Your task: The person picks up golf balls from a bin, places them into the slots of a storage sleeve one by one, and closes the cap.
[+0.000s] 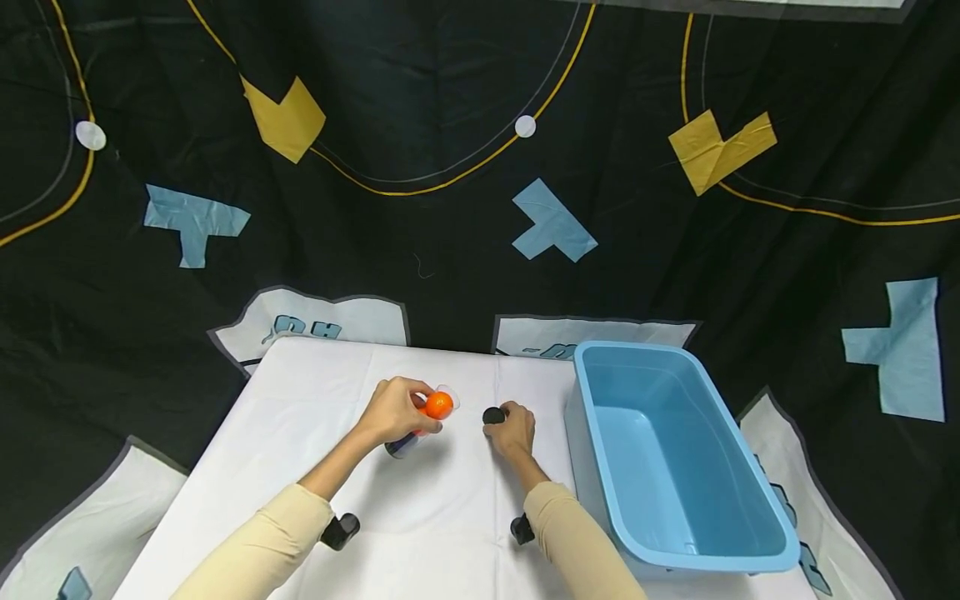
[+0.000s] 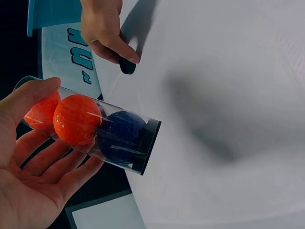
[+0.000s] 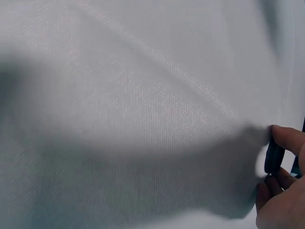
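While both hands work over the white cloth, the scene reads as follows, with every place given from the blue bin (image 1: 675, 467).

Left hand (image 1: 393, 410): well to the left of the blue bin, fingers and thumb curled round a clear tube (image 2: 90, 131), holding it tilted above the cloth.

Clear tube: in the left wrist view it has a black base (image 2: 147, 148) at its lower end and its open end up by the thumb; it is held off the table.

Balls: two orange balls (image 2: 76, 119) sit toward the open end, a dark blue ball (image 2: 121, 136) lies against the black base; all three are inside the tube.

Right hand (image 1: 512, 429): just left of the blue bin, between it and the left hand, fingers pinching a small black cap (image 1: 493, 415) that rests at the cloth.

Black cap: near the bin's left wall, apart from the tube, gripped narrowly between thumb and fingers (image 3: 286, 138).

White cloth (image 1: 315, 392): covers the table beside and under the bin's left side.

Blue bin: stands at the right of the cloth, nothing visible inside.
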Action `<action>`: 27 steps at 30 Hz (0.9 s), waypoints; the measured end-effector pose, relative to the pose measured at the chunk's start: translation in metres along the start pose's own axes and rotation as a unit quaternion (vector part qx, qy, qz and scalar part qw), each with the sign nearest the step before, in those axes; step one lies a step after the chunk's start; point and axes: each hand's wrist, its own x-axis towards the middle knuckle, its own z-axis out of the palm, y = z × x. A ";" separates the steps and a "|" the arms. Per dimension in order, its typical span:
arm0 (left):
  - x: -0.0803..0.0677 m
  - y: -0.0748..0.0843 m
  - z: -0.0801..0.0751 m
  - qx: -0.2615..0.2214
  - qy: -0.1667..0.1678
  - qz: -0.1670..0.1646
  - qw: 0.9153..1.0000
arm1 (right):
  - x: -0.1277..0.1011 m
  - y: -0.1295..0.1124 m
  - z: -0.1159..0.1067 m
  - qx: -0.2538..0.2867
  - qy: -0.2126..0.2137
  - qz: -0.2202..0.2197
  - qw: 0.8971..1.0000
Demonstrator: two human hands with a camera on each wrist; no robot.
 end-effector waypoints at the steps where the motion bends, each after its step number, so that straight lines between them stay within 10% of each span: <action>1: 0.000 0.000 0.001 0.000 0.000 0.000 1.000 | 0.000 0.000 0.000 -0.002 -0.001 0.000 1.000; 13: 0.004 0.007 0.003 0.000 0.000 -0.001 1.000 | 0.016 -0.031 -0.027 -0.014 -0.038 0.034 0.999; 27: 0.005 0.014 0.005 0.005 -0.009 0.007 1.000 | 0.016 -0.101 -0.111 -0.091 -0.186 -0.069 0.976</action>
